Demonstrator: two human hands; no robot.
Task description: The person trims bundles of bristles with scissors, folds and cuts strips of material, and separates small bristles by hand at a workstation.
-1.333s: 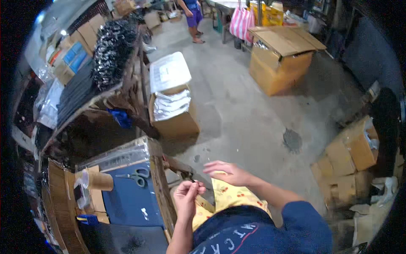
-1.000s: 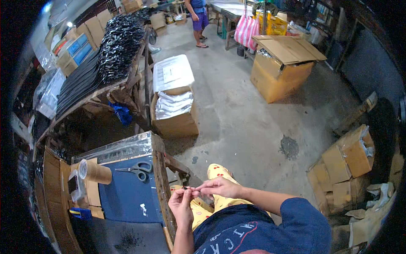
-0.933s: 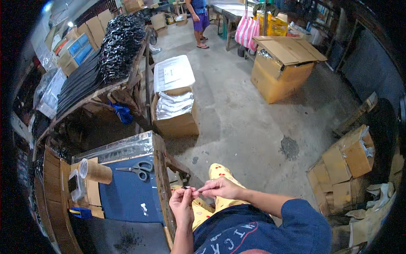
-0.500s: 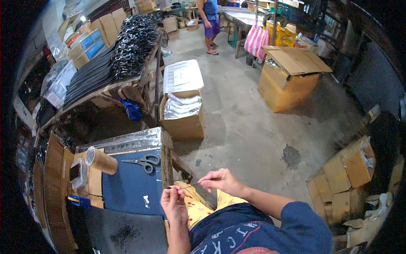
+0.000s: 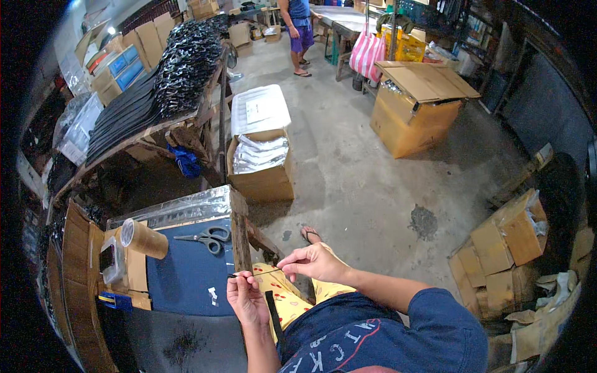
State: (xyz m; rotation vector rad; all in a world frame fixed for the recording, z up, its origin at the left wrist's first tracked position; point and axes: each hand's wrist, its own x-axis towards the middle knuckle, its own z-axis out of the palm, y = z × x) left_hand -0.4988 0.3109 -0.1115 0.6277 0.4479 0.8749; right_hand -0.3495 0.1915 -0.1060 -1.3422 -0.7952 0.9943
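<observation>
A thin dark cord (image 5: pixel 266 271) stretches between my two hands above my lap. My left hand (image 5: pixel 246 303) pinches its left end beside the table edge, where a small black piece shows at the fingertips. The cord's other end is between the fingertips of my right hand (image 5: pixel 316 263), slightly higher and to the right. A black strap (image 5: pixel 274 316) hangs over my yellow trousers just right of my left hand; whether it joins the cord, I cannot tell. On the blue-topped table (image 5: pixel 180 273) to the left lie grey-handled scissors (image 5: pixel 212 239), touched by neither hand.
A brown tape roll (image 5: pixel 149 241) and a clear plastic container (image 5: pixel 112 261) are on the table. Beyond it, a carton (image 5: pixel 264 185) holds silvery packets. Black straps (image 5: pixel 124 112) cover a bench at far left. A large carton (image 5: pixel 413 127) stands right; a person (image 5: pixel 301 34) stands far back.
Both hands have shifted slightly left and remain on the cord. The black strap now shows over my lap, and a sandalled foot has come into view. The whole view has shifted slightly.
</observation>
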